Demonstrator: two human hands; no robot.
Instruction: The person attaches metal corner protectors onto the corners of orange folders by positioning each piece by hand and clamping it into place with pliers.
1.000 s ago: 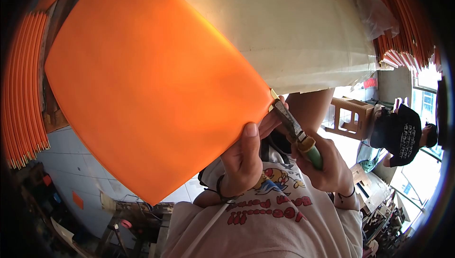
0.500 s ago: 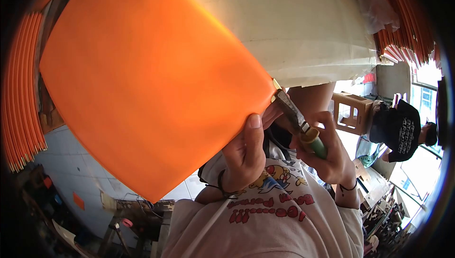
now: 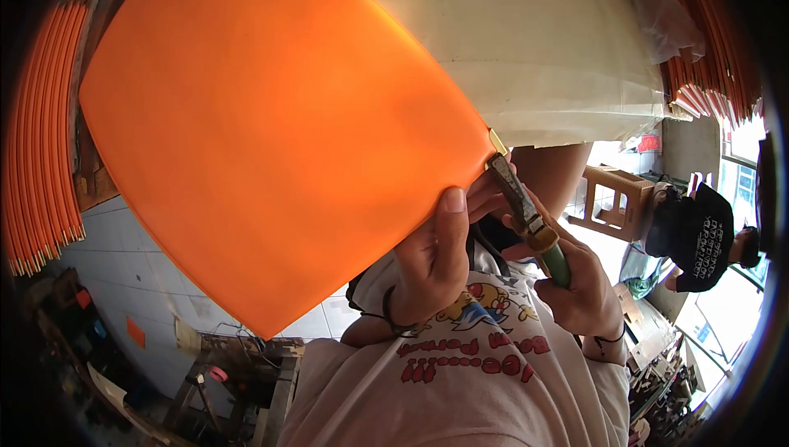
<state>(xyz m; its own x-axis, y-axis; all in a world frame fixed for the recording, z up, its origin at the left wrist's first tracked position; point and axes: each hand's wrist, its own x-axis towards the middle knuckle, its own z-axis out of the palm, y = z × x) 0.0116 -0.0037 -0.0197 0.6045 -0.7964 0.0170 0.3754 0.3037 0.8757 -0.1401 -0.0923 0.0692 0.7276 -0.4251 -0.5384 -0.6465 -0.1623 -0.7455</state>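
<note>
A large, smooth orange folder cover (image 3: 279,135) is held out in front of me, its near corner capped by a small gold-coloured metal corner piece (image 3: 497,142). My left hand (image 3: 436,254) grips the cover's lower edge near this corner. Its thumb lies on top, and the other fingers are partly hidden beneath. In my right hand (image 3: 579,283) are pliers (image 3: 519,200) with dark metal jaws and a green handle. The jaw tips are at the lower side of the metal corner piece; whether they pinch it cannot be made out.
Beyond the cover is a pale sheet-covered surface (image 3: 559,44). Stacks of orange covers with gold corners stand at the left (image 3: 45,135) and far right (image 3: 715,77). A brown plastic stool (image 3: 616,200) and a person in black (image 3: 699,233) are at the right.
The cover, both hands and the pliers have shifted slightly right in view. My right-hand fingers have changed their hold on the handles, and more of the metal corner piece shows.
</note>
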